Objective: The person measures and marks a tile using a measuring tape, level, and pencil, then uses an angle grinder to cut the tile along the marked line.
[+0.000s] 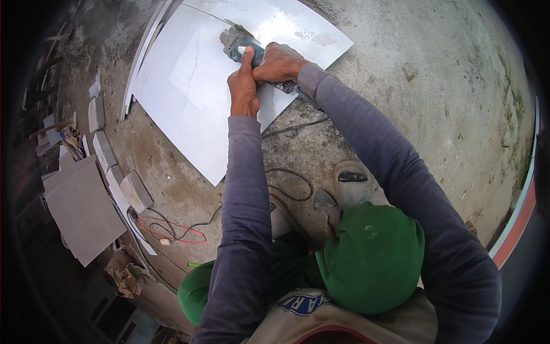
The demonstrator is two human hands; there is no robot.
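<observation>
Both my hands are closed around an angle grinder [245, 46] with a teal and grey body, held over a large glossy white tile [186, 100] on the ground. My left hand [244, 86] grips the near side of the tool, its thumb lying along the body. Around the rear of the body wraps my right hand [279, 62]. The grinder's head points to the far left, and its disc edge shows beside it, close to the tile. A thin dark line [203, 12] runs across the tile's far part toward the disc. Wet-looking patches mark the surface.
A black power cord [295, 127] trails from the grinder over the rough concrete floor [424, 109], looping near my feet. A trowel [325, 200] lies beside my shoe [350, 178]. To the left are pale blocks [136, 192], grey tile pieces [86, 206] and a red cord [192, 241].
</observation>
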